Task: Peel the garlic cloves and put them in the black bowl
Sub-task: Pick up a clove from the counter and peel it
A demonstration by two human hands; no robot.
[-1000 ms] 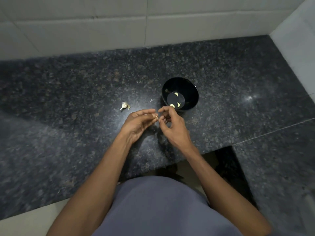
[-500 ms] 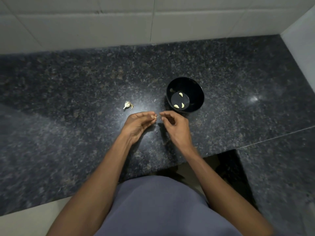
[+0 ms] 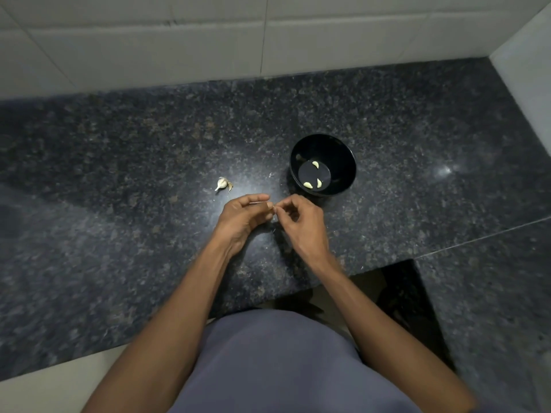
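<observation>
Dark granite desk [image 3: 119, 204], tiled wall behind. Both hands meet near the black bowl [image 3: 323, 164]: left hand [image 3: 244, 217] and right hand [image 3: 301, 225] pinch a garlic clove [image 3: 274, 208], likely peeling. Three peeled cloves [image 3: 308, 184] in the bowl; unpeeled garlic [image 3: 222, 184] left.

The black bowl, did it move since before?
No. The black bowl keeps its spot beside the unpeeled garlic on the counter; only the head camera shifted.

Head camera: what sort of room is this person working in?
Most likely a home kitchen. A dark speckled stone counter runs along a pale tiled wall, and on it stand a black bowl holding peeled cloves and some unpeeled garlic.
</observation>
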